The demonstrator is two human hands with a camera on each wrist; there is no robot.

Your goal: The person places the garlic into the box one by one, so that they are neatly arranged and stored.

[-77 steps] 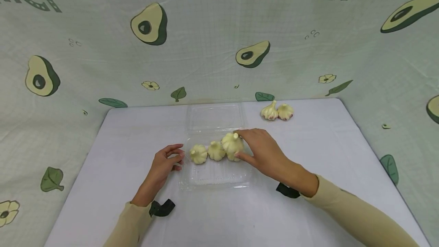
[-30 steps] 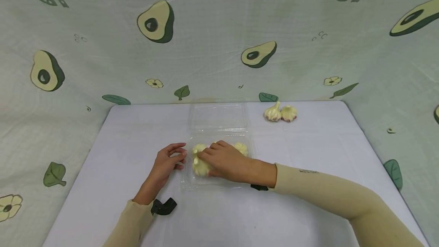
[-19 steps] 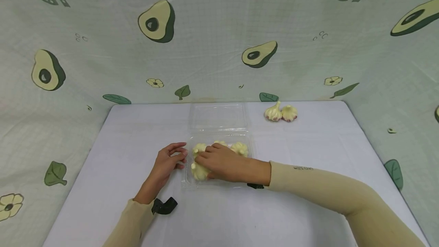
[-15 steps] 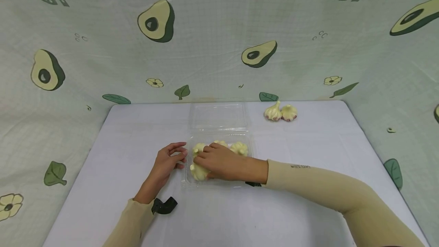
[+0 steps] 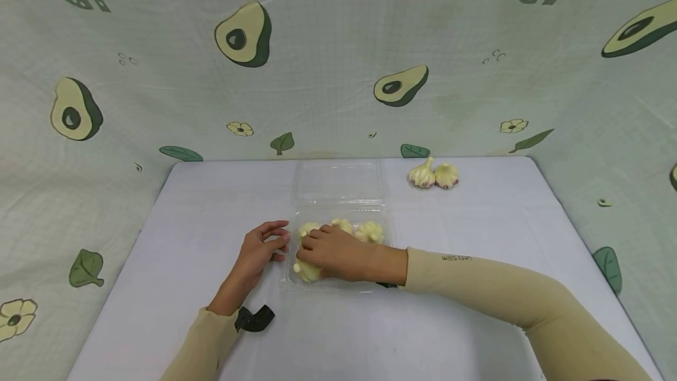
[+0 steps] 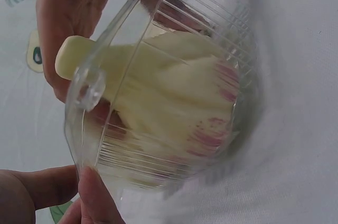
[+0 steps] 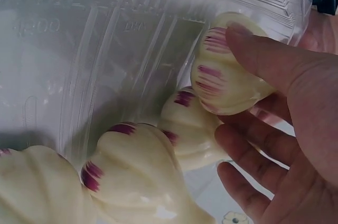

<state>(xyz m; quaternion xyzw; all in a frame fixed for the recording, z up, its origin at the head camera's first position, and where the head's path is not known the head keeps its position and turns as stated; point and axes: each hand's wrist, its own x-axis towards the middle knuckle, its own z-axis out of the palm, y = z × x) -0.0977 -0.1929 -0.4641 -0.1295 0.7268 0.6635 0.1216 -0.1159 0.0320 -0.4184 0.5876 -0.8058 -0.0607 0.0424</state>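
Note:
A clear plastic box (image 5: 338, 288) lies with its lid (image 5: 338, 181) folded back. Three garlic bulbs stand along its far side: one at the left (image 5: 308, 229), one in the middle (image 5: 342, 226), one at the right (image 5: 369, 232). My right hand (image 5: 338, 253) grips another bulb (image 5: 308, 271) in the near left part of the box; in the right wrist view the thumb lies on that bulb (image 7: 227, 71). Beside the box's left wall is my left hand (image 5: 260, 251), its thumb and fingertips (image 6: 92, 182) at the rim in the left wrist view.
Two garlic bulbs, one with a long stem (image 5: 422, 174) and a rounder one (image 5: 446, 176), sit side by side at the back right of the white table (image 5: 476, 222). A patterned cloth (image 5: 328, 46) hangs behind the table's far edge.
My right hand has carried a bulb from the box's right side to its near left, then shifted slightly left. A bulb at the far right of the box is now uncovered. The left hand has stayed put.

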